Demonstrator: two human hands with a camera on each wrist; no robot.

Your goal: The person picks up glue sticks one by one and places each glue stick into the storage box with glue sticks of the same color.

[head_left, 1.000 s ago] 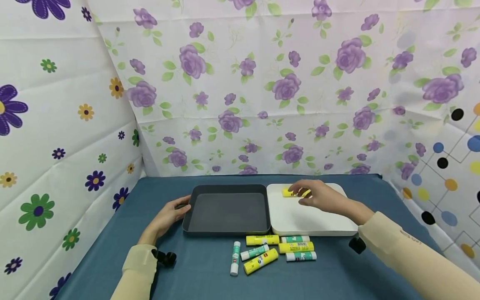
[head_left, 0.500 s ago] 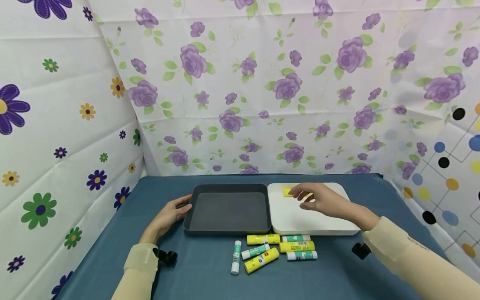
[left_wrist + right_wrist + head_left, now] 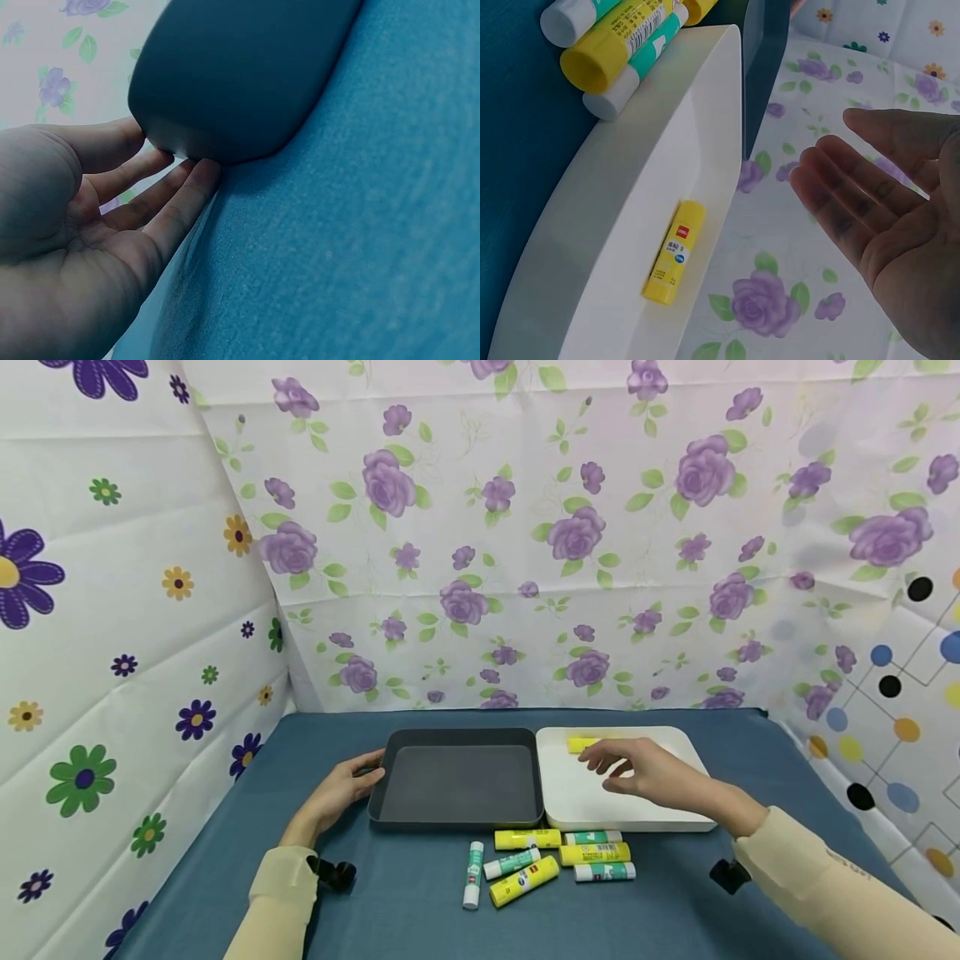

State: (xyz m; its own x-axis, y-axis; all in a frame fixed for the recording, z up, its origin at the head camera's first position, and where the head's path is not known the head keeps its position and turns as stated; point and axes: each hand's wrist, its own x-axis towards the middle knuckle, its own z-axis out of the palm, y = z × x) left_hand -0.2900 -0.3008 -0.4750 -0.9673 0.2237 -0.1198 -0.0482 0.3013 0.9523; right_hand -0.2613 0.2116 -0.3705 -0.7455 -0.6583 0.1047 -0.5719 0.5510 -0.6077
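Right hand (image 3: 651, 772) has drawn back a little from the yellow glue stick (image 3: 675, 253), which lies inside the white tray (image 3: 600, 806) near its far wall and now shows more of its length. That hand is empty, thumb well apart from loosely bent fingers. The left hand (image 3: 337, 789) touches the dark tray's (image 3: 457, 785) outer end, fingers fairly straight. Placing this stick seems finished; the next move probably calls for reaching to the loose sticks (image 3: 524, 882) on the worktop (image 3: 405, 902).
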